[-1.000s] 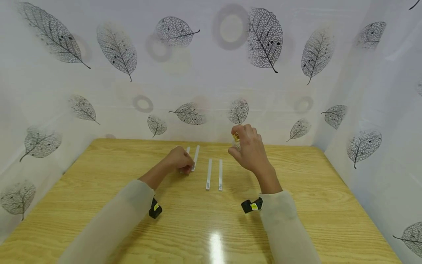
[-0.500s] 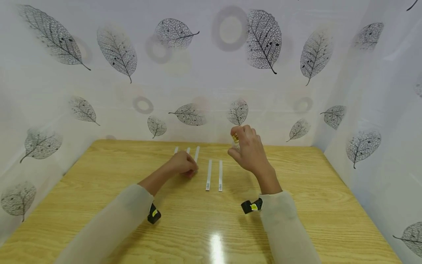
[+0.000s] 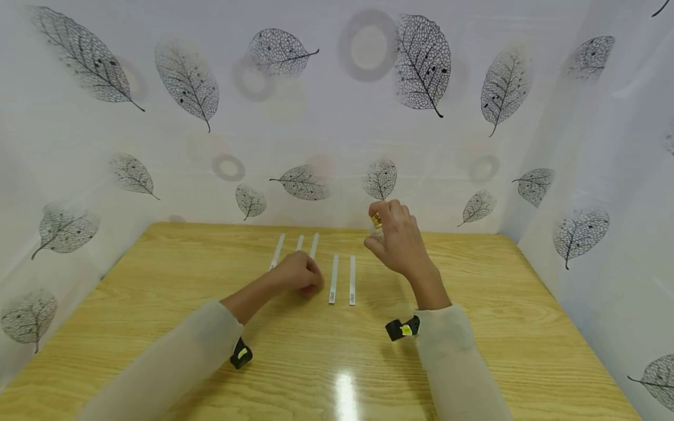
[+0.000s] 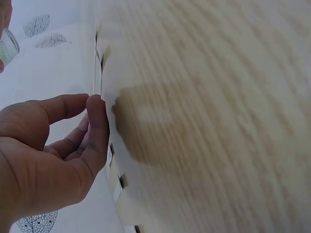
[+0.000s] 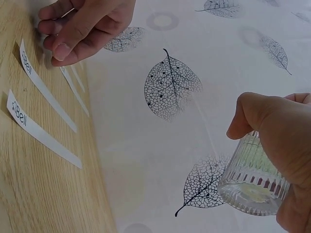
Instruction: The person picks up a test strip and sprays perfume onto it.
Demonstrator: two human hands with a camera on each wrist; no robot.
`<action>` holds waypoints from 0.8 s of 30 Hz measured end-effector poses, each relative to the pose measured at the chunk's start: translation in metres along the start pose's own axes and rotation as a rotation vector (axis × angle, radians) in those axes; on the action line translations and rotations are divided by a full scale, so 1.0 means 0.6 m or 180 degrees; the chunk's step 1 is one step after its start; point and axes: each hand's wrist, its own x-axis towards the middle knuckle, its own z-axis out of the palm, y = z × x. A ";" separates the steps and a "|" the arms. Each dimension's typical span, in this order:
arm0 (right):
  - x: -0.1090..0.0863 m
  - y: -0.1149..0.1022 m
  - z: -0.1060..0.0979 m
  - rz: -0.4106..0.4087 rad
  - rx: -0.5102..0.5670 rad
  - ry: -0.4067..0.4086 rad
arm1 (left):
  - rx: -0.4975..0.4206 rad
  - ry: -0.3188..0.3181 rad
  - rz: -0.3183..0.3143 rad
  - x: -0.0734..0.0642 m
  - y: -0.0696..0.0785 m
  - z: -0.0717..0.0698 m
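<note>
My right hand [image 3: 397, 237] holds a small perfume bottle [image 5: 255, 179] raised over the table's far side. Its ribbed clear glass contains pale yellow-green liquid, and its gold top [image 3: 376, 220] shows by my index finger. Low over the table is my left hand [image 3: 297, 272], fingers loosely curled with thumb and index tips close together and nothing visible between them. It overlaps the lower ends of two white paper test strips [image 3: 314, 245]. To its right lie two more strips [image 3: 334, 278], printed at their near ends with "Bell" in the right wrist view.
Another strip [image 3: 277, 250] lies left of the left hand. The wood-grain table [image 3: 295, 374] ends at a leaf-printed white curtain [image 3: 337, 117] at the back and sides. Each sleeve has a small black wrist camera [image 3: 402, 328] by its cuff.
My left hand has moved right and slightly nearer along the row of strips, uncovering the leftmost one. The right hand and bottle have hardly moved.
</note>
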 end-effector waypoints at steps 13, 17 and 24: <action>-0.001 -0.001 -0.002 -0.0006 0.0004 0.0002 | -0.0500 -0.0100 -0.0150 -0.020 0.003 0.033; -0.001 -0.002 -0.003 -0.0004 0.0005 -0.0011 | -0.0666 -0.0152 -0.0223 -0.022 0.004 0.041; -0.001 -0.002 -0.002 0.0030 0.0006 -0.0041 | -0.0803 -0.0142 -0.0252 -0.027 0.010 0.052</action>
